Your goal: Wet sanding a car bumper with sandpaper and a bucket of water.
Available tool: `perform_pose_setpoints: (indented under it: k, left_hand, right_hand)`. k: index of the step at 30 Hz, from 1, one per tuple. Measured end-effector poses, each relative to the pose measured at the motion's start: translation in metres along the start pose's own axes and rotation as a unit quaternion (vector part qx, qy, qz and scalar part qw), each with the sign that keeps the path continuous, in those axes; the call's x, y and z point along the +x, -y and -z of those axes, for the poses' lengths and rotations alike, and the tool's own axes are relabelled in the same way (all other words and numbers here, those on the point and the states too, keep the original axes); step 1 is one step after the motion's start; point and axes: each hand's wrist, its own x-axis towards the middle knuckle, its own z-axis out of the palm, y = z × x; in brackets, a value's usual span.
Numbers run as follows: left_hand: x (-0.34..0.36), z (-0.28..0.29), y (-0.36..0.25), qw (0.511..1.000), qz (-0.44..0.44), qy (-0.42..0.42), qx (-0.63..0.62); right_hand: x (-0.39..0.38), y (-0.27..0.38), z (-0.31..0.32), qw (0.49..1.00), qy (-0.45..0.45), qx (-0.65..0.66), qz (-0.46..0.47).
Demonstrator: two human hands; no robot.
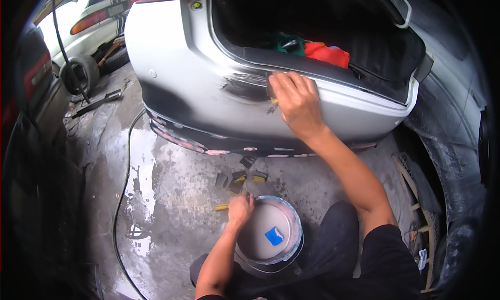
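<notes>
My right hand point(299, 102) presses a dark piece of sandpaper point(270, 86) against the silver-white car body point(208, 86), just under the edge of the open trunk. A bit of yellow shows below the fingers. Wet-looking dark streaks mark the panel left of that hand. Down by the floor, my left hand point(240, 210) is closed at the left rim of a round bucket point(298, 222); what its fingers hold is hidden. A yellow strip point(222, 206) sticks out beside it. Inside the bucket, a blue piece point(274, 236) lies in cloudy greyish liquid.
Several dark and yellow sanding pieces point(259, 176) lie on the wet concrete floor point(177, 196) beyond the bucket. A black hose point(121, 196) curves along the left. Red and green items point(327, 55) sit in the trunk. A tire point(83, 76) stands far left; a grey car panel point(448, 91) is at right.
</notes>
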Motion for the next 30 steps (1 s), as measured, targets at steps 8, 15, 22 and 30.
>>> perform_pose_setpoints:
  k: [8, 15, 22, 30]
  left_hand:
    - [-0.002, -0.003, 0.007, 1.0, 0.013, -0.01, -0.009]
    - [0.0, -0.011, 0.004, 1.0, -0.009, 0.011, 0.007]
    - [0.006, -0.003, 0.019, 0.998, -0.055, 0.0, -0.027]
    - [-0.001, 0.013, 0.03, 0.99, -0.006, 0.136, -0.021]
  right_hand:
    - [0.026, 0.016, 0.006, 0.997, 0.069, 0.03, -0.015]
    - [0.035, 0.039, 0.005, 0.994, 0.105, 0.032, 0.003]
    - [-0.058, 0.081, 0.072, 0.905, 0.136, 0.356, -0.189]
    - [-0.314, 0.133, 0.104, 0.412, 0.421, 0.4, -0.702]
